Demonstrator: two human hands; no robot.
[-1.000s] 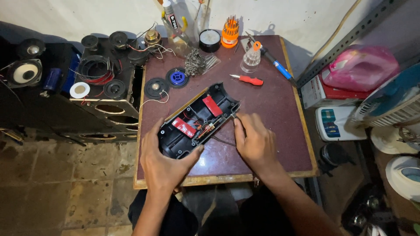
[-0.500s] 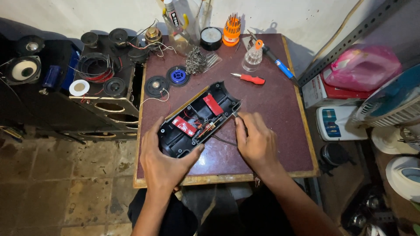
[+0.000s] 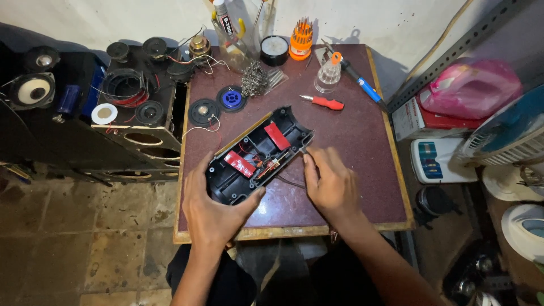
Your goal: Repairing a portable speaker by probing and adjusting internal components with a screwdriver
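A black opened device casing (image 3: pixel 258 156) with red parts and wires inside lies tilted on the small dark red table (image 3: pixel 357 141). My left hand (image 3: pixel 212 207) grips the casing's near left end, thumb on its lower edge. My right hand (image 3: pixel 331 181) rests just right of the casing, its fingertips pinched on a thin metal tool (image 3: pixel 303 150) whose tip touches the casing's right edge. A dark wire runs from the casing under my right hand.
A red-handled screwdriver (image 3: pixel 323 102), a blue-handled tool (image 3: pixel 362 85), an orange bit holder (image 3: pixel 301 39), a small clear bottle (image 3: pixel 328 73), steel wool (image 3: pixel 255 79) and round speaker parts (image 3: pixel 231 99) lie at the table's far side. Speaker boxes (image 3: pixel 136 102) stand left, shelves and appliances right.
My right hand has shifted slightly, its fingertips moving up to the casing's right edge. The left hand and casing stay put.
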